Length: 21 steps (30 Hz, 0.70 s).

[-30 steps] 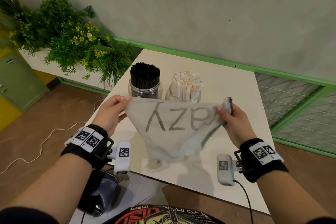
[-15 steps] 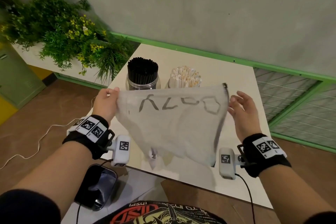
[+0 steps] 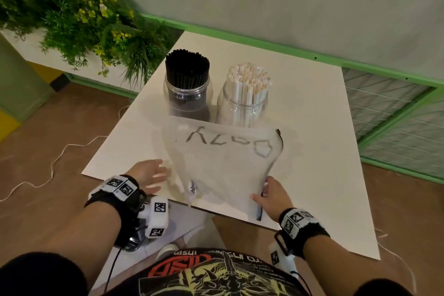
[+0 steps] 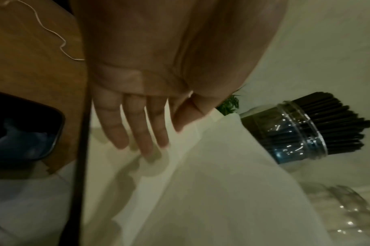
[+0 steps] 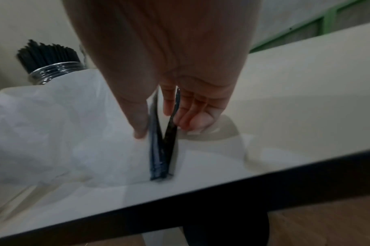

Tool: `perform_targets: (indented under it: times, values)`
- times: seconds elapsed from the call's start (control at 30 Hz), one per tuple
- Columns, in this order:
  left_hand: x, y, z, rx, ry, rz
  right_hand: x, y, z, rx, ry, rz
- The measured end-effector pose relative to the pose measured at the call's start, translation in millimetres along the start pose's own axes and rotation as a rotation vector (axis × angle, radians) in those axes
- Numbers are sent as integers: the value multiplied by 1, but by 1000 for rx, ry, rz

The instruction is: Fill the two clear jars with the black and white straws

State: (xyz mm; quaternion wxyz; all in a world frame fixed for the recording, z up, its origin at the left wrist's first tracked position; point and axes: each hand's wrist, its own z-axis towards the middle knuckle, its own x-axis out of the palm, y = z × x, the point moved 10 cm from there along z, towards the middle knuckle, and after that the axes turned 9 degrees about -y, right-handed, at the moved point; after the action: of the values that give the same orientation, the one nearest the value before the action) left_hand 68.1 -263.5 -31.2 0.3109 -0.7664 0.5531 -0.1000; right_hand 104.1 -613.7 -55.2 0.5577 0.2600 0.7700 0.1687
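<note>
Both jars [image 3: 241, 106] look stuffed already, just behind the white pouch [image 3: 223, 166], whose zipper edge is pinched by the right hand [image 3: 270, 196] fingers while the left hand [image 3: 147, 174] is kept spread, so they could probably get knocked over.

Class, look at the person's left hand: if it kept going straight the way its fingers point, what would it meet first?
Most likely the white bag: the open left hand points rightward across the table toward its near edge. Depth is uncertain.

A white cloth bag [image 3: 223, 166] with dark handwriting is lying on the white desk [image 3: 312, 127]. A leafy plant [image 3: 79, 14] is standing by the desk's far left corner. A thin white cord [image 3: 55, 158] is trailing across the brown floor [image 3: 48, 127].
</note>
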Motion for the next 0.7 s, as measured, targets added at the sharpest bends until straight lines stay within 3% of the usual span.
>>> perform_targets:
  times: [0.17, 0.27, 0.4, 0.6, 0.7]
  values:
    - [34, 51, -27, -136, 273, 318, 17, 14, 4, -47, 113, -58]
    - [50, 50, -27, -140, 345, 127, 24, 19, 5, -55, 217, 123]
    - [68, 32, -28, -86, 441, -21, 13, 29, 0, 42, 163, 424]
    - [80, 26, -23, -41, 322, 29, 17, 37, -9, 67, 157, 571]
    - [66, 15, -7, 104, 179, 144, 14, 37, -13, 58, 162, 557]
